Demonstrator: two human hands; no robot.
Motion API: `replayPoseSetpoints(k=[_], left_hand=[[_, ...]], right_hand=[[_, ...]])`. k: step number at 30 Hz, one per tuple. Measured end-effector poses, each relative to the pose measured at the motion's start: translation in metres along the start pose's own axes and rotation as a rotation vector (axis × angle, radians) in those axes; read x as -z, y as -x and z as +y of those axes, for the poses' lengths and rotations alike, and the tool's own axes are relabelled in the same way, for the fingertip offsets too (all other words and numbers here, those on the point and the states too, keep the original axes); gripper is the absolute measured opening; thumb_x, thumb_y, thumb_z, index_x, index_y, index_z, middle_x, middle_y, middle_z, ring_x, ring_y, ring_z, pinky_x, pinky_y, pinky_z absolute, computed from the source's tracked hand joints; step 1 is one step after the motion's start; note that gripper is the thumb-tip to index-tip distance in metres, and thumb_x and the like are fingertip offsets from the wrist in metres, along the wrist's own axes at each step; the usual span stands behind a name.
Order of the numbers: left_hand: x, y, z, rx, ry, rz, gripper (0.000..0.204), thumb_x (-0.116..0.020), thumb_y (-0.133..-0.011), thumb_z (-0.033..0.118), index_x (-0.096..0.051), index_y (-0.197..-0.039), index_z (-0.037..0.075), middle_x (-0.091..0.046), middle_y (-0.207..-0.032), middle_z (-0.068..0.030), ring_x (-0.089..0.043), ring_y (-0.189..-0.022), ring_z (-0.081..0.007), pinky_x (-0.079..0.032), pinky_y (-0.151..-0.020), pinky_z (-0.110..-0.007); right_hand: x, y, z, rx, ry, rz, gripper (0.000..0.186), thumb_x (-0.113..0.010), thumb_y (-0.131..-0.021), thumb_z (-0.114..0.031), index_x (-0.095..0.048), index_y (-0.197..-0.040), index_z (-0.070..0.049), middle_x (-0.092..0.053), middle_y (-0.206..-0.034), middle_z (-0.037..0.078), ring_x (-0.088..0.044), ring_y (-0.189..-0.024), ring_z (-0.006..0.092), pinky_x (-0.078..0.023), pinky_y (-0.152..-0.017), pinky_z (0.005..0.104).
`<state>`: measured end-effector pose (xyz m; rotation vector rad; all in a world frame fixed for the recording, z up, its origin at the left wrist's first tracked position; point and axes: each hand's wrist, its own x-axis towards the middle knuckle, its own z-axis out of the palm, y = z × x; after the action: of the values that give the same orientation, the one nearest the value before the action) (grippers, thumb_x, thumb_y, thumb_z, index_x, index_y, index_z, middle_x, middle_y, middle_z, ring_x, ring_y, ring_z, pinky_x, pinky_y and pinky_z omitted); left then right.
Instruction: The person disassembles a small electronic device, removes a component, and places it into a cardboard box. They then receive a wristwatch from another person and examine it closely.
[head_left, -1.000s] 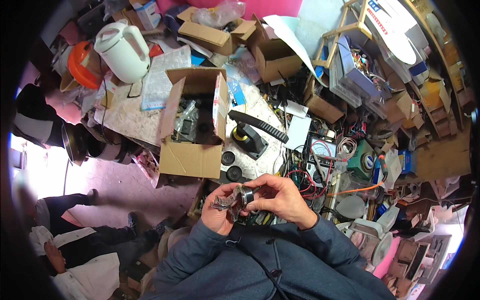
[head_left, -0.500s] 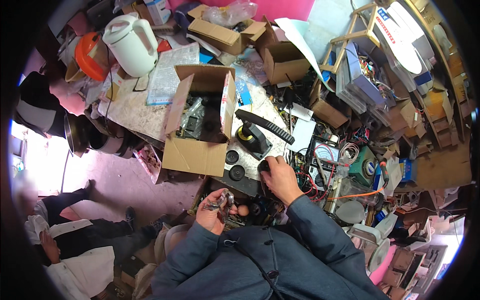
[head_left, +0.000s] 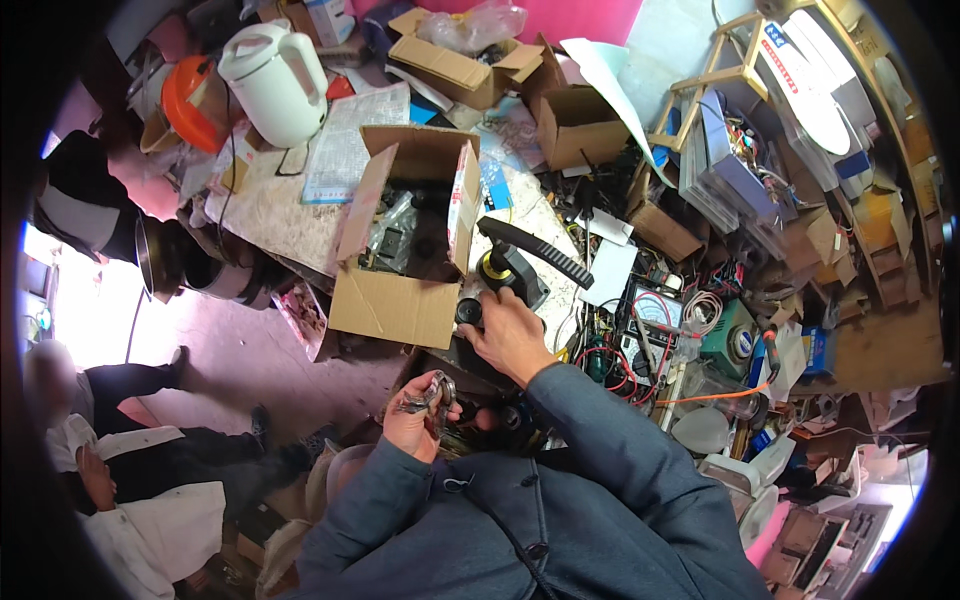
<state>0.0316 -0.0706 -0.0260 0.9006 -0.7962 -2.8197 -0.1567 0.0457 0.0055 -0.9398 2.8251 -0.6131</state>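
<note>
My left hand (head_left: 410,430) is closed on a grimy, crumpled-looking metal part (head_left: 438,398), held low near my body. Out over the bench, my right hand (head_left: 512,338) has its fingers closed around a small black disc (head_left: 467,311); whether that disc rests on the surface I cannot tell. Just beyond this hand stands a black device with a ridged handle (head_left: 540,250) and a yellow ring at its base. An open cardboard box (head_left: 393,310) with bagged parts stands to its left.
A white kettle (head_left: 270,85) and orange appliance (head_left: 190,105) stand at back left. Meters (head_left: 650,310), cables and a green unit (head_left: 728,340) crowd the right. More boxes (head_left: 570,125) line the back. A seated person (head_left: 140,500) is at lower left.
My right hand parted from my left with a black piece and moved forward onto the bench near the discs. My left hand kept the metal part, shifting slightly down and left.
</note>
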Motion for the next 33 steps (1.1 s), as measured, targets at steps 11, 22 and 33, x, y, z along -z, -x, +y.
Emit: replayPoseSetpoints(k=[11, 22, 33], left_hand=[[-0.012, -0.002, 0.001, -0.029, 0.028, -0.043, 0.033, -0.065, -0.100, 0.010, -0.059, -0.131, 0.002, -0.070, -0.114, -0.0118, -0.070, -0.083, -0.0245, -0.060, -0.070, -0.032], [-0.036, -0.003, 0.007, 0.089, 0.058, -0.122, 0.025, -0.062, -0.102, 0.009, -0.062, -0.125, 0.000, -0.070, -0.100, -0.0093, -0.066, -0.075, -0.0172, -0.054, -0.061, -0.028], [-0.059, 0.012, 0.007, 0.039, 0.038, -0.036, 0.026, -0.063, -0.103, 0.013, -0.060, -0.126, 0.002, -0.070, -0.103, -0.0063, -0.067, -0.081, -0.0146, -0.051, -0.060, -0.025]], right_hand=[[0.020, 0.012, -0.006, 0.051, -0.408, 0.072, 0.046, -0.080, -0.077, -0.012, -0.065, -0.120, -0.001, -0.069, -0.102, 0.019, -0.070, -0.084, 0.0319, -0.059, -0.076, 0.0373], [0.078, 0.067, -0.023, 0.084, -0.602, -0.077, 0.048, -0.086, -0.075, -0.010, -0.068, -0.119, -0.002, -0.070, -0.101, 0.013, -0.071, -0.078, 0.0182, -0.058, -0.066, 0.0294], [0.076, 0.078, -0.035, -0.082, -0.833, -0.084, 0.046, -0.091, -0.073, -0.017, -0.070, -0.109, 0.002, -0.070, -0.091, 0.012, -0.071, -0.076, 0.0190, -0.056, -0.066, 0.0314]])
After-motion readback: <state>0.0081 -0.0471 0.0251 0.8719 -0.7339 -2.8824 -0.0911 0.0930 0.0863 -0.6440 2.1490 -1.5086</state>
